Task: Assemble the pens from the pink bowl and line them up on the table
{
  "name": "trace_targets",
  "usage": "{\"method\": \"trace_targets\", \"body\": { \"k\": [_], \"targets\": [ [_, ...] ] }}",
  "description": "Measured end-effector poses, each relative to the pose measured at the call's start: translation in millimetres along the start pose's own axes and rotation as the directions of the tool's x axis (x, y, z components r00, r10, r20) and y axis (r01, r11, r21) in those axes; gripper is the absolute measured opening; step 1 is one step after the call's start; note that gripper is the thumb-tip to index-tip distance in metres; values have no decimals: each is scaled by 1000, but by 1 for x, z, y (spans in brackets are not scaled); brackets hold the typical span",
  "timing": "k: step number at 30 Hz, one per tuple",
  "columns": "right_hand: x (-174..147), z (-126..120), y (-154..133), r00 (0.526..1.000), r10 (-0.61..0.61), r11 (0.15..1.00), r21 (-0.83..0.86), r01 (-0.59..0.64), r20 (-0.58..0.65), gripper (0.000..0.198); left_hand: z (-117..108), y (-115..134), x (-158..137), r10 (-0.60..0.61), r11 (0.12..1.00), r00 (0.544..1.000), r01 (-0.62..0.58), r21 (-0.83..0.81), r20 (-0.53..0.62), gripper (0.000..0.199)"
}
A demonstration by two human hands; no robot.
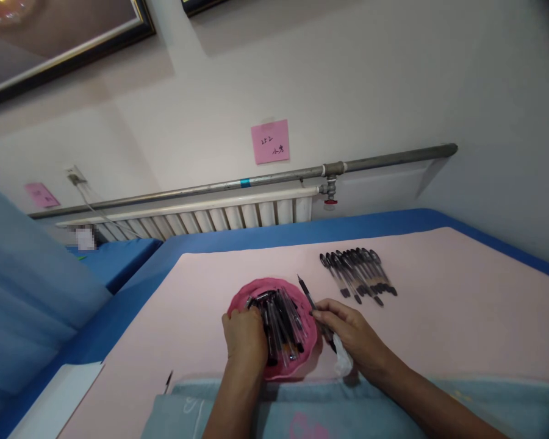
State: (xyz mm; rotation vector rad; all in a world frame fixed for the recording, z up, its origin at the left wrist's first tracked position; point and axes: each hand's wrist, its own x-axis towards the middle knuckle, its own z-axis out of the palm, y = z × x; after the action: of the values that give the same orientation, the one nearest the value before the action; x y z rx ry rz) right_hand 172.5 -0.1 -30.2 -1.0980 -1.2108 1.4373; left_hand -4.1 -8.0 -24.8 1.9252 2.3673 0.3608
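A round pink basket (297,370) stands close in front of me, filled with loose pen parts (281,326), some clear barrels and some black pieces. Over its left side reaches my left hand (244,335), fingers curled down inside the rim; what they hold, if anything, is hidden. To the right of the basket, my right hand (343,326) pinches a black pen (307,292), its bare tip pointing up and away from me. A crumpled piece of translucent white plastic (342,358) hangs below that hand. Further back on the right, several capped black pens (359,274) lie side by side in a row.
Pink paper (462,292) covers the blue table (297,231). A small dark pen tip (168,382) lies at the front left, near a white sheet (57,399). Light blue cloth (183,405) runs along the near edge. A radiator (238,214) and pipe (388,160) line the wall.
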Motion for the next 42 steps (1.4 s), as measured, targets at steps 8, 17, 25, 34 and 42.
{"method": "trace_targets", "body": {
  "k": [8, 17, 25, 34, 42],
  "targets": [
    [-9, -3, -6, 985, -130, 953, -259, 157, 116, 18, -10, -10, 7, -43, 364, 982, 186, -913, 184, 7],
    [-17, 1, -8, 912, -234, 848, -388, 361, 337, 21, -25, -10, 5, 73, -232, 949, 315, -920, 306, 29],
    [-20, 2, -13, 904, -187, 851, -396, 345, 384, 19, -30, -13, 3, 113, -175, 948, 313, -933, 297, 29],
    [-22, 1, -8, 888, -217, 769, -489, 411, 406, 18, -30, -25, 1, 235, 169, 917, 288, -943, 322, 21],
    [-22, 1, -11, 897, -224, 734, -539, 413, 382, 24, -30, -21, 2, 199, 75, 913, 347, -935, 355, 32]
  ]
}}
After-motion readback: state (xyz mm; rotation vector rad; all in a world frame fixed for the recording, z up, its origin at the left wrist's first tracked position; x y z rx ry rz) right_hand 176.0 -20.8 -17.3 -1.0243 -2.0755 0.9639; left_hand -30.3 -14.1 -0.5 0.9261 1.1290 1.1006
